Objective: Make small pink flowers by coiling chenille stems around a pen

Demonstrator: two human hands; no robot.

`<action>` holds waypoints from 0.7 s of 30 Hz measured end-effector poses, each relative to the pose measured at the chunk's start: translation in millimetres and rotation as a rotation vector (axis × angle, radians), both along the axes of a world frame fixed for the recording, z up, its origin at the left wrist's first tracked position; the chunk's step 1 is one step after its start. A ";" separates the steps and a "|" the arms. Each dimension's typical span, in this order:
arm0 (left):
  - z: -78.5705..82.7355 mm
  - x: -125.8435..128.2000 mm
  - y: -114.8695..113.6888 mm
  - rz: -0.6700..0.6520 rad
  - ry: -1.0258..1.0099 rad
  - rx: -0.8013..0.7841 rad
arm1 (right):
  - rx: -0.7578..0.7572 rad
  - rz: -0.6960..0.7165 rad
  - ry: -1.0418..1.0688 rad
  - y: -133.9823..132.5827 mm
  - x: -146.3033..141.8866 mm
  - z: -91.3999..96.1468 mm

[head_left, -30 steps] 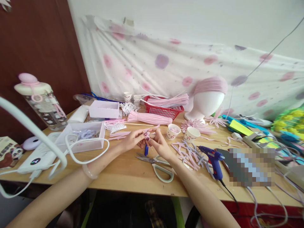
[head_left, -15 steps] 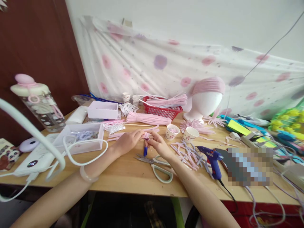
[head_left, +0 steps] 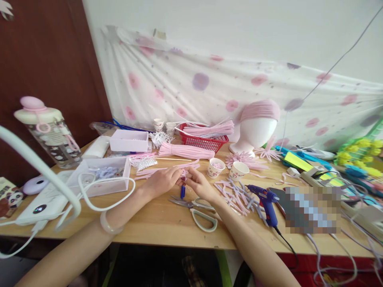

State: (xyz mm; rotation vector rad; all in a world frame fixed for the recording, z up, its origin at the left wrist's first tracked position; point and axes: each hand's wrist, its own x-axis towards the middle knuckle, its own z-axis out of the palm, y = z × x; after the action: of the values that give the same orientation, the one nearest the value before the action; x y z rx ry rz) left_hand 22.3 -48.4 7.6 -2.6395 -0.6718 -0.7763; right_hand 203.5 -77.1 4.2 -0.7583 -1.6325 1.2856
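Observation:
My left hand [head_left: 164,182] and my right hand [head_left: 200,184] meet above the wooden table, fingers closed together on a small pink fuzzy piece [head_left: 183,173] that looks like bent pipe cleaner. The fingers cover most of it, so its shape is unclear. Just below the fingertips shows a short blue stick-like object [head_left: 182,192]; whether it is held or lies on the table I cannot tell. Scissors [head_left: 204,220] with pale handles lie partly open under my right wrist. Long pink pipe cleaners [head_left: 146,173] rest behind my left hand.
Two paper cups [head_left: 238,171] stand beyond my right hand, near cut pipe cleaner pieces [head_left: 233,195] and a blue glue gun [head_left: 268,203]. A red basket [head_left: 203,142] and a foam head [head_left: 256,133] stand behind. At left are a white tray [head_left: 103,189], a cable [head_left: 103,206] and a bottle [head_left: 49,137].
My hands have drawn closer together around the pink piece, with the right fingers turned further inward. The view has shifted slightly.

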 end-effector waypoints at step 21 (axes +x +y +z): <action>3.1 19.4 -16.4 -0.110 -0.381 -0.466 | 0.214 -0.544 -0.112 -8.2 -21.5 -8.5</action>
State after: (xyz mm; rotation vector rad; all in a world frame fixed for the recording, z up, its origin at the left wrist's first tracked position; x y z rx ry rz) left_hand 41.7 -64.8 10.7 -2.9883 -0.9035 -1.3169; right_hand 182.0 -85.3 -4.3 -1.0621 -1.4779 0.6830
